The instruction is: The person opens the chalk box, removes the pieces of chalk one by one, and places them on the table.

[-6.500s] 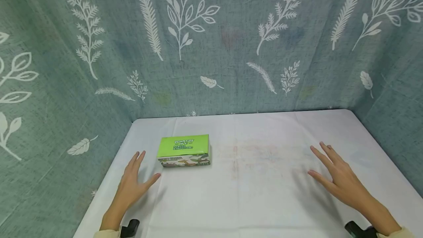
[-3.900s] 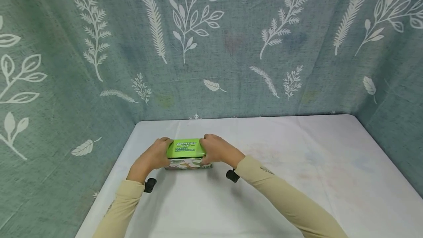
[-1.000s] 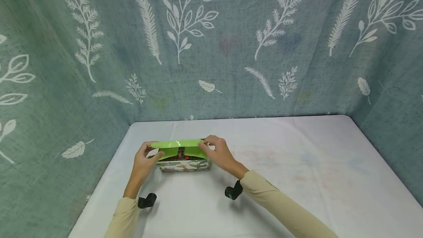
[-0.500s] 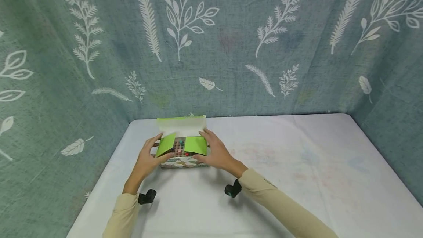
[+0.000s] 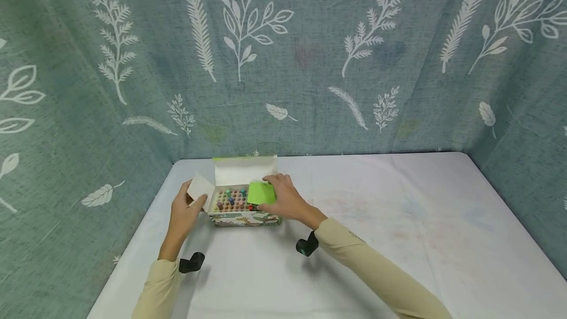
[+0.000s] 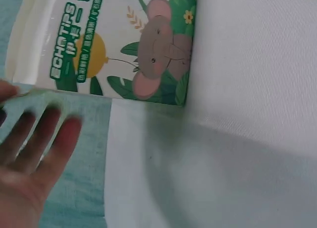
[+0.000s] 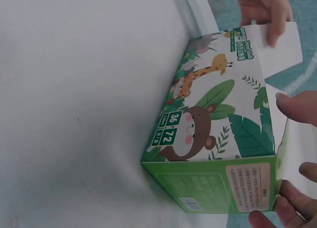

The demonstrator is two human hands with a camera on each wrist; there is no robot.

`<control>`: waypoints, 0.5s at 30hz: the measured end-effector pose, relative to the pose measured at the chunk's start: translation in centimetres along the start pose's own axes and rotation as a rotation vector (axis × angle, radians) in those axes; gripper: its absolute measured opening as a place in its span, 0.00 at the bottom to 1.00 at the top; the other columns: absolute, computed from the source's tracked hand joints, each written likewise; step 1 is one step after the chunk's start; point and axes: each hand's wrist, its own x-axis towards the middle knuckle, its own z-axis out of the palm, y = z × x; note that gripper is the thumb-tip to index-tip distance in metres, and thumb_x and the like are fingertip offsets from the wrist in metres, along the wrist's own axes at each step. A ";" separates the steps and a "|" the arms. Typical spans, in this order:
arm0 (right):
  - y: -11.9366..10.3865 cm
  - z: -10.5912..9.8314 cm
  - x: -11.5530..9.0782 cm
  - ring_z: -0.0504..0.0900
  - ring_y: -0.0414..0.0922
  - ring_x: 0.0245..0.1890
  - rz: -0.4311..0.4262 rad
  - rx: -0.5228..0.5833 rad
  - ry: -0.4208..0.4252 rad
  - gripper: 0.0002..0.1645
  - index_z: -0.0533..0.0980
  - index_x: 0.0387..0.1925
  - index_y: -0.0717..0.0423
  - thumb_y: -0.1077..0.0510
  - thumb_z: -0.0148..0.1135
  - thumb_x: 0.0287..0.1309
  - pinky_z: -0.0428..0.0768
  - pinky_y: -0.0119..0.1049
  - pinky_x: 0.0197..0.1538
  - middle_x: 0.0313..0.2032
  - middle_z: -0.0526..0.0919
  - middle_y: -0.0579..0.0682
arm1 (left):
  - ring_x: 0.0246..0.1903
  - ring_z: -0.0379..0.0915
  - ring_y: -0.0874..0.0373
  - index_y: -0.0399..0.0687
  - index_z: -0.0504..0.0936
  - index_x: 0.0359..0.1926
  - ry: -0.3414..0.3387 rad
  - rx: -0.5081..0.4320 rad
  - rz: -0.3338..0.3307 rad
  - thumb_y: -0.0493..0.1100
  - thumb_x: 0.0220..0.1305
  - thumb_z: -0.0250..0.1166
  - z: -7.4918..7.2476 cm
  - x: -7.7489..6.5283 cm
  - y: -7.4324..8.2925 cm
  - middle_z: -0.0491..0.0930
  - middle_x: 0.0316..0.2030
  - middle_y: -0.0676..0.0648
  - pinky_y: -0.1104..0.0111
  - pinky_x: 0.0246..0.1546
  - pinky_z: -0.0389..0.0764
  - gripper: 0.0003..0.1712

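A small green-and-white cardboard box (image 5: 243, 219) with animal pictures stands at the left of the table, its lid (image 5: 245, 171) raised at the back. Rows of coloured stick ends (image 5: 230, 201) show inside; their exact kind is too small to tell. My left hand (image 5: 181, 215) pinches the left flap (image 5: 200, 188), folded outward with its white side showing. The thumb is in front of it, the fingers behind. My right hand (image 5: 288, 200) is at the green right flap (image 5: 261, 194), which covers the box's right part, thumb at its front edge and fingers curled at its back.
The box stands on a white-covered table (image 5: 376, 240). Patterned green-blue cloth (image 5: 310, 87) hangs behind and at both sides. Black wrist cameras (image 5: 191, 263) sit below the hands.
The closed box was gripped by both hands, then its lid was lifted back. Since half a second ago the left flap has swung outward with the left hand, uncovering more stick ends.
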 end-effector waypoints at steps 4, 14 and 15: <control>0.0 -0.3 0.0 0.66 0.49 0.48 -0.005 0.035 0.006 0.44 0.63 0.67 0.54 0.46 0.68 0.52 0.72 0.44 0.43 0.53 0.67 0.55 | 0.60 0.59 0.44 0.49 0.58 0.71 0.180 0.142 0.093 0.33 0.51 0.72 -0.5 0.1 0.0 0.63 0.62 0.39 0.48 0.53 0.67 0.48; -0.1 -2.0 -1.0 0.69 0.47 0.50 -0.028 0.179 0.015 0.44 0.55 0.71 0.45 0.57 0.60 0.53 0.76 0.45 0.43 0.59 0.59 0.55 | 0.68 0.45 0.35 0.48 0.61 0.70 -0.282 0.160 0.106 0.54 0.58 0.68 0.6 0.0 0.5 0.48 0.71 0.38 0.37 0.57 0.60 0.42; 0.0 -2.1 -1.1 0.70 0.47 0.52 -0.031 0.197 0.014 0.45 0.54 0.71 0.44 0.58 0.61 0.53 0.76 0.46 0.45 0.60 0.58 0.55 | 0.68 0.44 0.35 0.52 0.58 0.72 -0.330 0.156 0.060 0.58 0.57 0.68 0.8 0.0 0.4 0.45 0.72 0.39 0.37 0.57 0.60 0.46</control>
